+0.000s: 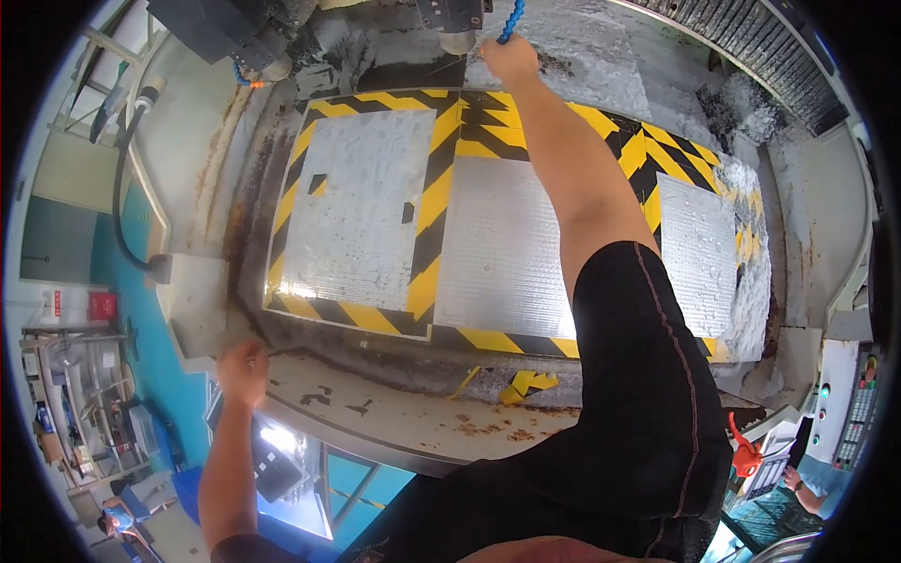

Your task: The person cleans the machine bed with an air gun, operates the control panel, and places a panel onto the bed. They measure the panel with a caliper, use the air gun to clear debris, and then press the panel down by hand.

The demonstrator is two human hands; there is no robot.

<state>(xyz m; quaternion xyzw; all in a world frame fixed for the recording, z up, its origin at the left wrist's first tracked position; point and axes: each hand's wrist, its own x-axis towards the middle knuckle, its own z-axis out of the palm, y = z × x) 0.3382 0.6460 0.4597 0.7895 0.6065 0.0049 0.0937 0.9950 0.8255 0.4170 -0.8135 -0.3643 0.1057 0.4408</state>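
My right arm, in a black sleeve, reaches far over the machine bed. At its end my right hand [511, 64] is closed round the lower end of a blue segmented hose [511, 21], beside a dark machine head [450, 14]. Beneath the arm lie flat, wet metal plates [357, 202] bordered with yellow-and-black striped tape [432, 216]. My left hand [243, 372] is at the near left corner of the machine's sill, its fingers curled. What they hold, if anything, is hidden; a thin dark line runs right from them.
Whitish chips [751, 117] lie along the far and right sides. Torn yellow tape [527, 385] sits by the rusty front sill [422, 422]. A black cable [119, 202] hangs at left. Another person's hand [793, 479] is near the control panel [856, 413]; one more person [117, 521] is at lower left.
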